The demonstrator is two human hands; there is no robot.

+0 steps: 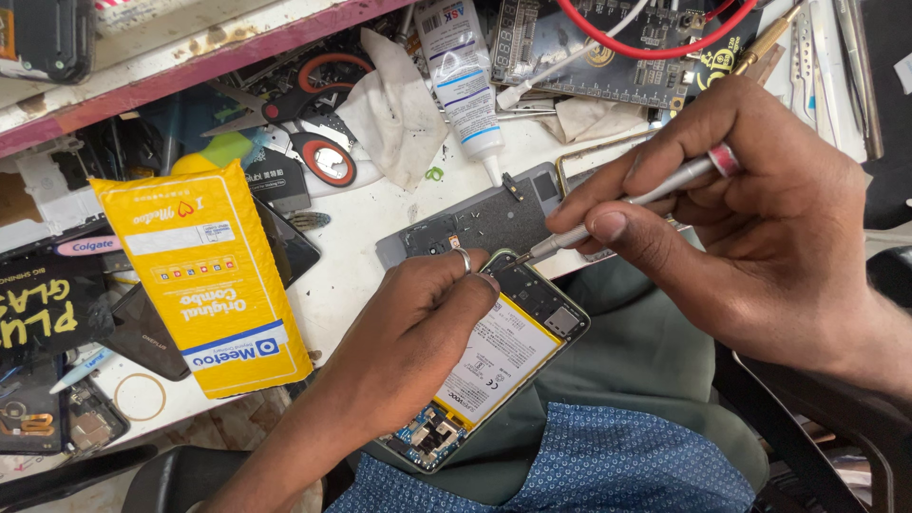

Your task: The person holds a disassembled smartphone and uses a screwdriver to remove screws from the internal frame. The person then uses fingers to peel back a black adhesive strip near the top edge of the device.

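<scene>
Opened phone point(503, 366) at bench edge point(351, 275), hands point(418, 332) close over lap.

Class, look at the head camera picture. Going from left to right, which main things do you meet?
Yellow packet → left hand → opened phone → screwdriver → right hand.

Both forearms are bare, without sleeves. The left hand point(408, 342) wears a thin silver metal ring point(462, 258) on one finger; the right hand point(760, 228) wears nothing.
</scene>
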